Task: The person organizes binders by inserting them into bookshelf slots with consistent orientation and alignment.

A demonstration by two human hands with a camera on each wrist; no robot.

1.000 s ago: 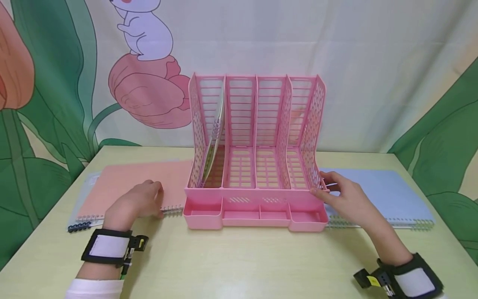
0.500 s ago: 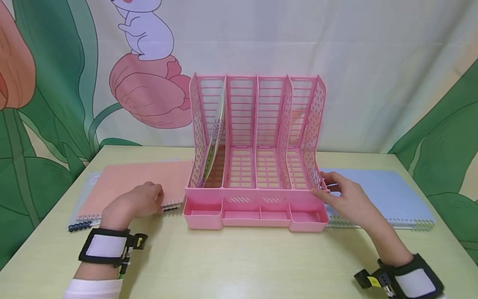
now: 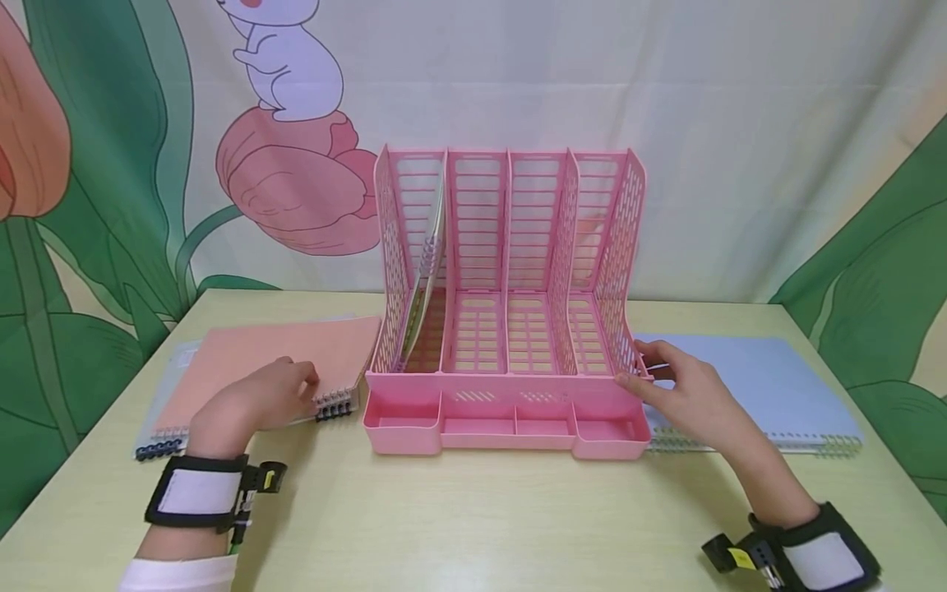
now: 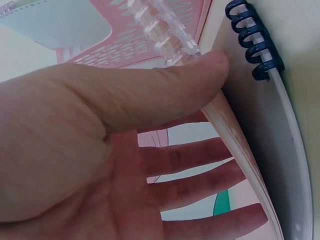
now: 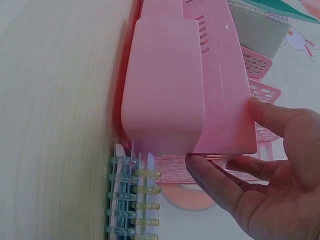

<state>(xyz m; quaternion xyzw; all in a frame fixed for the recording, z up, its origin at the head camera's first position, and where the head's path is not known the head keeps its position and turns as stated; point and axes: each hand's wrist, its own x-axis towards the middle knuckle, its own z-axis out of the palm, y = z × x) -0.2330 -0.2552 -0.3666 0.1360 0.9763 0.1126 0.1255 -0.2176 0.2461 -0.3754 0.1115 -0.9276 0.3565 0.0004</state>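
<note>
My left hand (image 3: pixel 255 399) pinches the near coil edge of the peach spiral notebook (image 3: pixel 266 349), thumb over its clear coil in the left wrist view. That edge is raised off a second notebook, whose navy coil (image 4: pixel 255 42) shows beneath. On the other side, my right hand (image 3: pixel 684 395) grips the front right corner of the pink desk organizer (image 3: pixel 510 386). Its thumb (image 5: pixel 275 115) lies on the front face, with the fingers curled around the side. One spiral notebook (image 3: pixel 425 288) leans in the organizer's leftmost slot.
Blue spiral notebooks (image 3: pixel 747 386) lie stacked right of the organizer, partly behind my right hand. Small open trays (image 3: pixel 510 440) run along the organizer's front. A printed curtain (image 3: pixel 710 164) hangs behind the pale table (image 3: pixel 473 526).
My left hand has shifted slightly left, and the peach notebook's right near corner has risen, showing more of the navy coil under it. The right hand and organizer stay put.
</note>
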